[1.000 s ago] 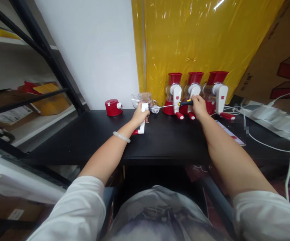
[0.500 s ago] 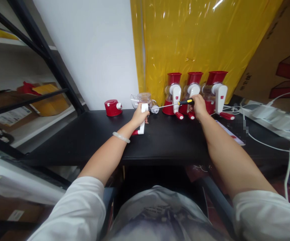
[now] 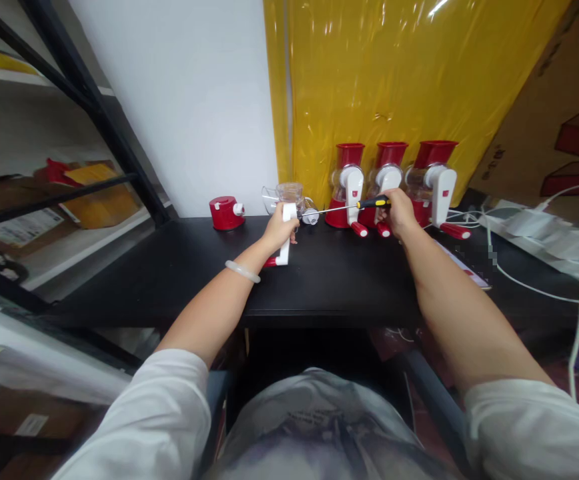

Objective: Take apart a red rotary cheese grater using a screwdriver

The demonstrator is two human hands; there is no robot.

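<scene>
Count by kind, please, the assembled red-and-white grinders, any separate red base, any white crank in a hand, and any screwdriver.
Assembled red-and-white grinders with clear bodies: 3
Separate round red base: 1
White crank with red handle, held in the left hand: 1
Screwdriver with black-and-yellow handle and silvery shaft, held in the right hand: 1
Total: 6

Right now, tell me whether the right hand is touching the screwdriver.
Touching. The head view shows the right hand gripping the screwdriver's black-and-yellow handle at its rear end.
</scene>
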